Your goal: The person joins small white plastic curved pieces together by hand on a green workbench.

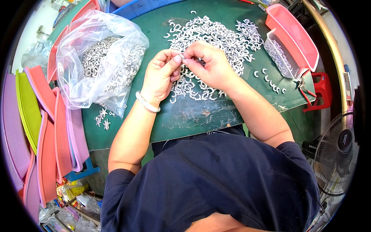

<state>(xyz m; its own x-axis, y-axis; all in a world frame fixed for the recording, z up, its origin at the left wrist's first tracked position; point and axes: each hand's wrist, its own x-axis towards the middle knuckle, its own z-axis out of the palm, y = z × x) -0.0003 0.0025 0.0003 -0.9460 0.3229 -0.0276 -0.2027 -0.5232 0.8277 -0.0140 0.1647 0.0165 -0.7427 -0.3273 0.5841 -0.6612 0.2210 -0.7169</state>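
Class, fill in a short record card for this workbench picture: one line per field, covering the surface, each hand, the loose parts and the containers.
Surface: green mat on a worktable
Left hand: wears a pale bangle; pinches a small silvery piece together with the other hand
Right hand: fingertips meet the left thumb at that piece
Loose parts: heap of small white C-shaped clips behind and under the hands
Bag: clear plastic bag of similar parts, to the left
Containers: pink basket and clear box, to the right
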